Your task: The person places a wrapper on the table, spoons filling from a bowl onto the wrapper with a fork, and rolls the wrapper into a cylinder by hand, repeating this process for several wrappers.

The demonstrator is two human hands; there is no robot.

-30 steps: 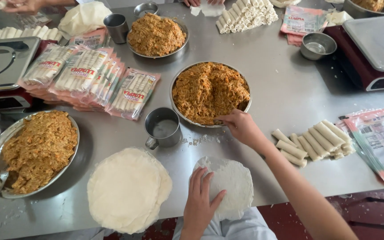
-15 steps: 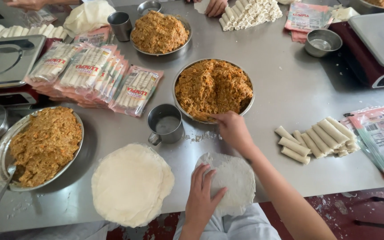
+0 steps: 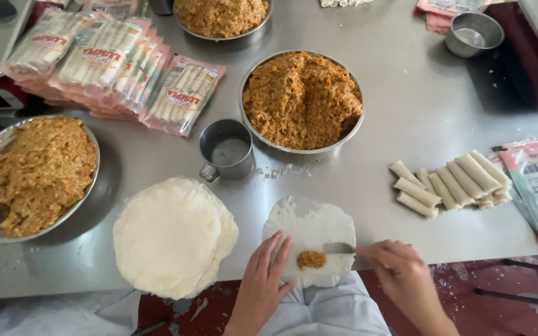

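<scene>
Bare forearms; pale blue-grey garment [image 3: 331, 311]

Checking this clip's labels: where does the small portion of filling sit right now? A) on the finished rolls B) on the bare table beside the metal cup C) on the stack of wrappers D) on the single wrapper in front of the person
D: the lump of filling lies on the single wrapper, between the left hand and the utensil held by the right hand.

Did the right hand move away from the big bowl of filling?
Yes. The right hand came back from the filling bowl toward the person, and now holds a utensil over the wrapper.
</scene>
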